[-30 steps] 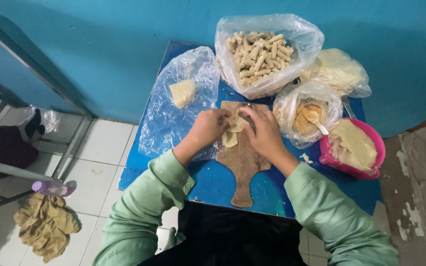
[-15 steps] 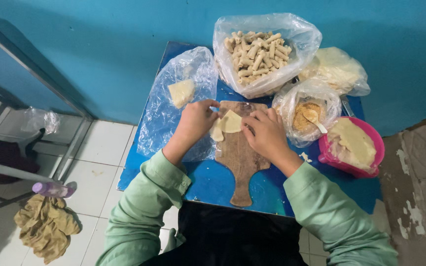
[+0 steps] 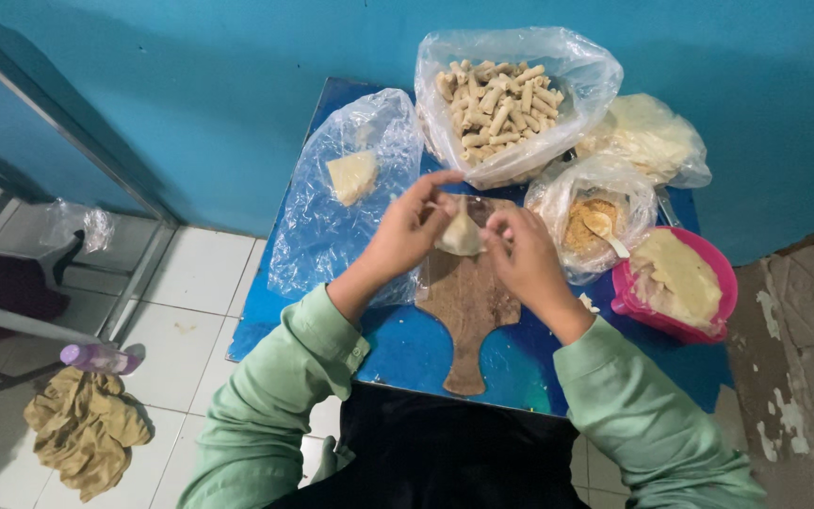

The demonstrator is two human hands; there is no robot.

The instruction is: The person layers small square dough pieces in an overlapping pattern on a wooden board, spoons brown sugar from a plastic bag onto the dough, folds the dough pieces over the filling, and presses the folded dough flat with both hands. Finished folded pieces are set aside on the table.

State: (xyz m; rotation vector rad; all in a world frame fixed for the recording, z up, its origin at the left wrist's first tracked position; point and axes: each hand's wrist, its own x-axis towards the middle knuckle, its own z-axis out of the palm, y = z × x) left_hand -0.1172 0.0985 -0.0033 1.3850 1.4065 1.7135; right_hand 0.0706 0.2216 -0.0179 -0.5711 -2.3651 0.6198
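Note:
Both my hands hold a pale folded dough wrapper [image 3: 461,236] just above a wooden cutting board [image 3: 464,320] on a small blue table [image 3: 398,349]. My left hand [image 3: 405,234] pinches its left side, my right hand [image 3: 518,254] its right side. The wrapper is lifted off the board. Green sleeves cover both my forearms.
A clear bag of several rolled pastries [image 3: 501,99] stands behind the board. To the left a plastic bag holds a wrapper piece [image 3: 350,176]. On the right are a bag of brown filling with a spoon [image 3: 591,219], a pink bowl of wrappers [image 3: 680,283] and another bag [image 3: 650,137]. A rag [image 3: 82,429] lies on the tiled floor.
The wrapper lay on the board under my hands; now both hands have lifted it and folded it up above the board.

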